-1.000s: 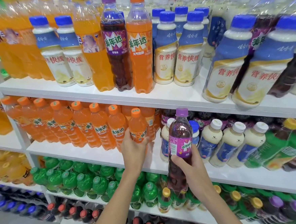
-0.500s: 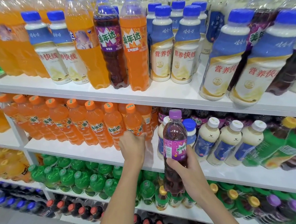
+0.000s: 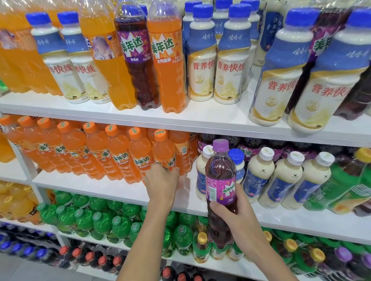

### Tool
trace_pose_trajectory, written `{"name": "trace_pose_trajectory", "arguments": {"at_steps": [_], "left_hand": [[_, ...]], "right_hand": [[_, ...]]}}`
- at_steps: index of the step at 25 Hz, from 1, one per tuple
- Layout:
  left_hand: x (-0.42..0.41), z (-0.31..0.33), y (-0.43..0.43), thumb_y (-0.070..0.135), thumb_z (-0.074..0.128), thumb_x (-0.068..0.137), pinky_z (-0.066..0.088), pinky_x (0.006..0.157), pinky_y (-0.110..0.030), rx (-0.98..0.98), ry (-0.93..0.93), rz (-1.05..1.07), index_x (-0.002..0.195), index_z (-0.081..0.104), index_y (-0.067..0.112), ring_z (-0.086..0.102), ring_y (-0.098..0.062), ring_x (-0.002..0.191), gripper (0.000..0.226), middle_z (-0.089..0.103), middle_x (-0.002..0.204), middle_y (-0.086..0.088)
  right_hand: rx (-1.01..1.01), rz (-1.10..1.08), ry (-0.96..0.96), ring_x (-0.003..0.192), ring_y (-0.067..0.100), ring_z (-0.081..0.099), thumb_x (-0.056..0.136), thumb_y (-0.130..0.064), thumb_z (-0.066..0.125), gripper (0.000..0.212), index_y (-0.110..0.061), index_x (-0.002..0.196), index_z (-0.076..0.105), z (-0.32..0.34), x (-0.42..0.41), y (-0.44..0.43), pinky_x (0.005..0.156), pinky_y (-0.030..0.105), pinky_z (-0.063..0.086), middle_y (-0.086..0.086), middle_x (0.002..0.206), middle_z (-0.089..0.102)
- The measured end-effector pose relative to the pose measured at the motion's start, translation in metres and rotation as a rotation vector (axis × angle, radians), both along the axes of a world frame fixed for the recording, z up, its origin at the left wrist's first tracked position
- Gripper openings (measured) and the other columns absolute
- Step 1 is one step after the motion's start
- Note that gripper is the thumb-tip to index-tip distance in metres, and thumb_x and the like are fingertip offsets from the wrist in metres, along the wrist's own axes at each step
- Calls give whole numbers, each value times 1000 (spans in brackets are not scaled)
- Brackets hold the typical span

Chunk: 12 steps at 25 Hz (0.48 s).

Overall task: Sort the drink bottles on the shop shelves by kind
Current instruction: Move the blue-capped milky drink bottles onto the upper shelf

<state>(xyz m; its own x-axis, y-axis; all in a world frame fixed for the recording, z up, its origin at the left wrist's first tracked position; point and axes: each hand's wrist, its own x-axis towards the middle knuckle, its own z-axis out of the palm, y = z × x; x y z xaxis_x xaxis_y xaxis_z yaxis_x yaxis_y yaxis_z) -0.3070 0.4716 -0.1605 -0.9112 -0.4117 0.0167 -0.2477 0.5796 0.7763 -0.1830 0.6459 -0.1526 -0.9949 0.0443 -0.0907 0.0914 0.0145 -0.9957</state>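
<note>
Little had changed from a second before: our right hand [image 3: 236,215] still gripped the grape soda bottle [image 3: 221,181], and our left hand [image 3: 161,183] still held the small orange bottle [image 3: 164,151].

Nearest us, the right hand's fingers curled round the grape soda bottle's lower half, just below its purple label, which read MIRINDA. The bottle was upright, purple-capped and off the shelves, in front of the middle shelf [image 3: 109,189].

Just left and farther in, the left hand reached forward, fingers wrapped round the base of the small orange bottle. That bottle stood on the middle shelf at the right end of a row of orange bottles [image 3: 93,151] labelled 美年达. To its right stood white-capped milk drinks [image 3: 264,178], with dark grape bottles [image 3: 248,151] behind them.

Farther off, on the top shelf [image 3: 200,119], a tall grape bottle [image 3: 136,56] and a tall orange bottle [image 3: 167,60], both marked 美年达, stood among blue-capped bottles [image 3: 203,62] reading 娃哈哈 and 营养快线.
</note>
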Motion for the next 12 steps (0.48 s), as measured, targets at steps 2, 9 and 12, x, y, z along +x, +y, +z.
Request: {"name": "trace_pose_trajectory", "arguments": {"at_steps": [2,9,12], "left_hand": [[-1,-4,0,30,84,82,42,61,-31,11,-6,2,64,66,5,60,-32,61,36,67,64,-11],[10,-6,2,30,80,89,34,56,-30,19,-49,-38,75,67,-6,59,-40,66,41,71,79,-22],[23,-12,8,35,76,91,36,59,-32,6,-178,-75,69,62,6,57,-39,67,39,64,70,-17]], "right_hand": [[4,5,-1,101,10,68,92,-22,75,38,-42,120,57,-1,1,1,97,45,56,-14,107,71],[-18,-16,16,97,5,67,92,-22,75,36,-41,117,57,2,5,7,90,37,54,-18,102,69],[-2,-53,24,94,6,67,89,-27,77,36,-48,110,57,4,7,15,91,41,56,-18,99,68]]}}
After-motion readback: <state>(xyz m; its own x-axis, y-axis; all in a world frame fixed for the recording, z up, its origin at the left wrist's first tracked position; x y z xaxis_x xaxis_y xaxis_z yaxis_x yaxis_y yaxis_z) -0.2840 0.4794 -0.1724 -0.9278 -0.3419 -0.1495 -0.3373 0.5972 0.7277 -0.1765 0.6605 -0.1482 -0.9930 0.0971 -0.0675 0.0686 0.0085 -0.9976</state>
